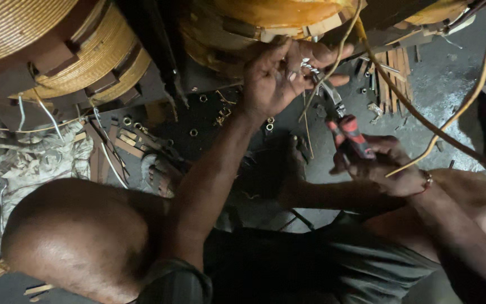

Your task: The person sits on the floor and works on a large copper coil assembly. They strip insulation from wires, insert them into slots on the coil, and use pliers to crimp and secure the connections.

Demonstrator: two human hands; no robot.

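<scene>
Gripping red-handled pliers (349, 135), the right hand (386, 166) is wrapped tight round the handles, and the pliers' nose points up at a twisted bit of wire (309, 67). Left hand (279, 76) pinches that wire between its fingers, right under the big yellow-taped coil (265, 22). A long tan cable (457, 112) sweeps across in front of the right wrist. Over on the left sits another coil (57, 45) of wound copper. Down on the dark floor (209, 118): scattered washers (193, 133), wooden strips (392, 79) and a heap of white rags (29, 163).
</scene>
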